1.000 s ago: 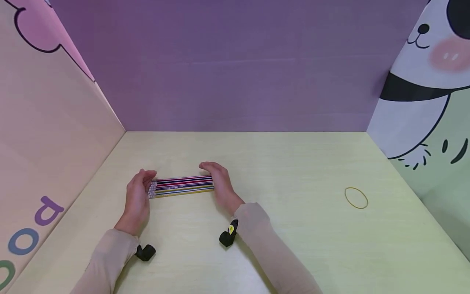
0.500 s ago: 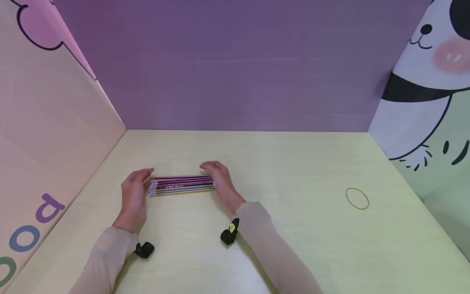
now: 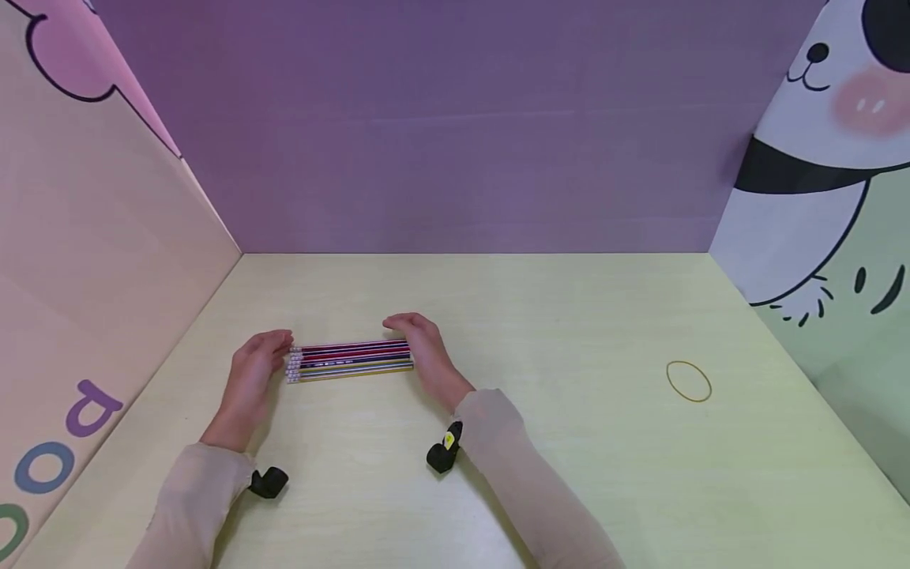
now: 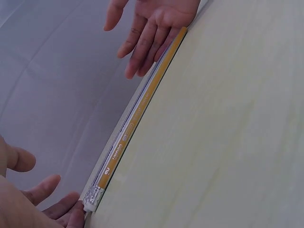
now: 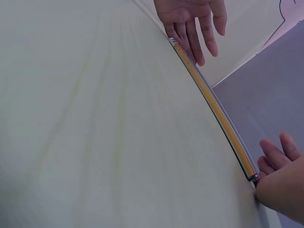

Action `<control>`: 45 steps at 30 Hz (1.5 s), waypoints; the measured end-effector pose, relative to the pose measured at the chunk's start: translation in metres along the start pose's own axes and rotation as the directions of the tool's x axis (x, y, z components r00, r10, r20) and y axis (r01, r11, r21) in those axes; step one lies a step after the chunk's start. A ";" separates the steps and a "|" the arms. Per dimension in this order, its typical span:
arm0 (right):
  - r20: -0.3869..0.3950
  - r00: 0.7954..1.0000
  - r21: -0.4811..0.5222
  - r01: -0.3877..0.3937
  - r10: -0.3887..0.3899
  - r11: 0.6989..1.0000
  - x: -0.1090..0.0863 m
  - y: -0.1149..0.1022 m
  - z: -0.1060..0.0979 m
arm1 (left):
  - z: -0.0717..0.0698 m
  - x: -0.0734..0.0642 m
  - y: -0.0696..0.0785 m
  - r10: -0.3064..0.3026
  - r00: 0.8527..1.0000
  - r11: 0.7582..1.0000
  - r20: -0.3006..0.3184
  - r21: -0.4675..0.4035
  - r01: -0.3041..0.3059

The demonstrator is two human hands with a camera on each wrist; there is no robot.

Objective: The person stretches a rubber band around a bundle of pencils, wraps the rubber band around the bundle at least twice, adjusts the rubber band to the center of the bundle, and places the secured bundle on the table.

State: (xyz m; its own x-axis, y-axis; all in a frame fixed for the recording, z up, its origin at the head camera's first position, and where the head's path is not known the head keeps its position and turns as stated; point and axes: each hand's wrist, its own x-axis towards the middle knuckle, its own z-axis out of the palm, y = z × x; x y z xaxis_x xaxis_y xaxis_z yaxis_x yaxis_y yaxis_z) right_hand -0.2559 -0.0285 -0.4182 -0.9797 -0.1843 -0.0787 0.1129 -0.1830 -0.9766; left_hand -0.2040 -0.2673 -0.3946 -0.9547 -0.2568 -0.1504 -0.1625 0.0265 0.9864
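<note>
Several pencils lie side by side in a flat row on the table, their white eraser ends to the left. A yellow pencil forms the near edge of the row. My left hand stands on its edge beside the eraser ends, fingers extended; whether it touches them I cannot tell. At the other end my right hand holds its palm side against the pencil tips, fingers extended and slightly bent, hiding those tips in the head view. Neither hand grips anything.
A thin yellow rubber band lies on the table to the right, well away from both hands. A purple wall closes off the back. Printed side panels stand left and right.
My left hand has drawn back slightly to the left from the eraser ends, uncovering them more. The right hand and the pencils have stayed nearly in place.
</note>
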 end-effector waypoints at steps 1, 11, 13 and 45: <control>0.000 1.000 -0.001 0.000 0.000 1.000 0.000 0.000 0.000 | 0.001 -0.001 0.000 0.004 1.000 1.000 0.002 0.015 -0.004; 0.101 0.994 -0.243 -0.007 0.033 0.970 -0.002 -0.009 -0.013 | 0.014 0.000 0.002 0.061 0.995 0.964 0.076 0.254 -0.079; 0.194 0.979 -0.341 0.005 0.065 0.940 -0.004 -0.014 -0.019 | 0.012 0.001 0.003 0.074 0.985 0.921 0.154 0.369 -0.127; 0.352 0.911 -0.930 0.366 0.212 -0.028 -0.002 -0.040 0.016 | 0.018 0.010 0.023 0.084 0.804 0.134 0.589 0.793 -0.594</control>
State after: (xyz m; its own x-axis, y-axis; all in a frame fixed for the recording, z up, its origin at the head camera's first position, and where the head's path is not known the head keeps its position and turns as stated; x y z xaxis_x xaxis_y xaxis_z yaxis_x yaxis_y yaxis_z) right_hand -0.2554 -0.0366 -0.3759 -0.8107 -0.5471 -0.2083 -0.5160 0.8359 -0.1871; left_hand -0.2216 -0.2520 -0.3741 -0.9280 0.3644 -0.0772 0.3481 0.9221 0.1688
